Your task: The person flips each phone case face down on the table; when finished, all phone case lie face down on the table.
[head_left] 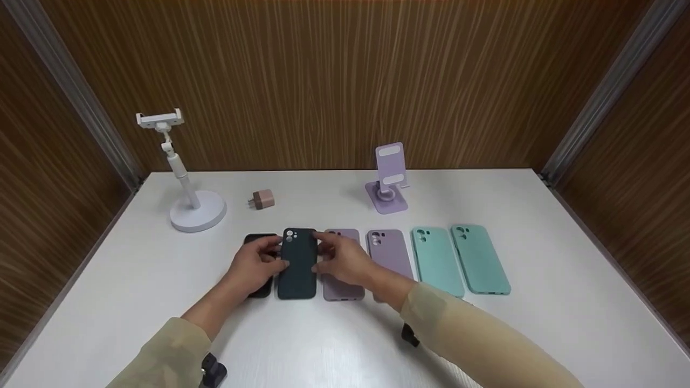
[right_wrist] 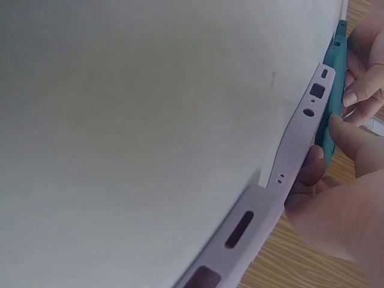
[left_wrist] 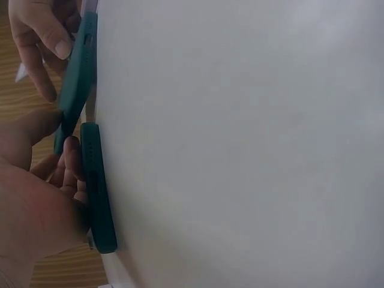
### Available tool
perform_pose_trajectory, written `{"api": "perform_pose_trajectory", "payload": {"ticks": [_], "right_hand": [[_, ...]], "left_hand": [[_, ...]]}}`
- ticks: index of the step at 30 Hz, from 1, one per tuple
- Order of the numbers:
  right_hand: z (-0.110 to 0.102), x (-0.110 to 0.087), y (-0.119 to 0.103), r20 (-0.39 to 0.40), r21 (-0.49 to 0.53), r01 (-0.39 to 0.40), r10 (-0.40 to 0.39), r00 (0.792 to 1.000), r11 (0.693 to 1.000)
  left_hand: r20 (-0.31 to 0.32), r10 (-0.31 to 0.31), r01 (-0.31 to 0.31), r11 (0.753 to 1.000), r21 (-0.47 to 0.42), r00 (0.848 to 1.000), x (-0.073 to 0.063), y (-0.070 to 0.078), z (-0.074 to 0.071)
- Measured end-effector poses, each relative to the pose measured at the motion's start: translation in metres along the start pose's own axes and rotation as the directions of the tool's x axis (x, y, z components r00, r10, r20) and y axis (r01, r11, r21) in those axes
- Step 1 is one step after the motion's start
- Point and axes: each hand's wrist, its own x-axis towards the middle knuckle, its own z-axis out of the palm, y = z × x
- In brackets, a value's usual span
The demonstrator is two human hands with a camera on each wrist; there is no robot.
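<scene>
A dark green phone case (head_left: pixel 299 272) lies back up between the two hands, its camera cutouts at the far end. My left hand (head_left: pixel 249 268) holds its left edge, thumb on the rim. From the other side my right hand (head_left: pixel 346 260) grips the right edge, thumb and fingers at the rim. In the left wrist view the held case (left_wrist: pixel 77 81) is tilted, one end higher than the neighbouring case. A darker phone case (head_left: pixel 262 291) sits partly hidden under the left hand. Beneath the right hand is a purple phone case (head_left: pixel 345 291), partly covered.
Another purple case (head_left: pixel 392 253) and two mint green cases (head_left: pixel 437 261) (head_left: pixel 481 260) continue the row rightward. Behind stand a white phone stand (head_left: pixel 198 211), a pink charger plug (head_left: pixel 263 199) and a purple folding stand (head_left: pixel 391 167). Wood-grain panels (head_left: pixel 345 86) wall the white table.
</scene>
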Motion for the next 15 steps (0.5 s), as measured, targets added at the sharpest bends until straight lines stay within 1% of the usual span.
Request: {"api": "perform_pose_trajectory", "payload": {"ticks": [4,9,15], "right_hand": [[0.0003,0.0011,0.0003,-0.007,-0.007,0.003,-0.003,1.0,1.0],[0.001,0.0015,0.0002,-0.014,-0.018,0.011,-0.011,1.0,1.0],[0.002,0.0021,0.0006,-0.018,-0.014,0.012,-0.012,1.0,1.0]], "left_hand": [[-0.002,-0.008,0.008,1.0,0.013,1.0,0.0002,0.0007,0.0011],[0.0,0.006,-0.006,1.0,0.02,1.0,-0.0005,0.0003,0.0015],[0.001,0.009,-0.009,0.999,0.033,1.0,-0.0002,-0.0006,0.0012]]}}
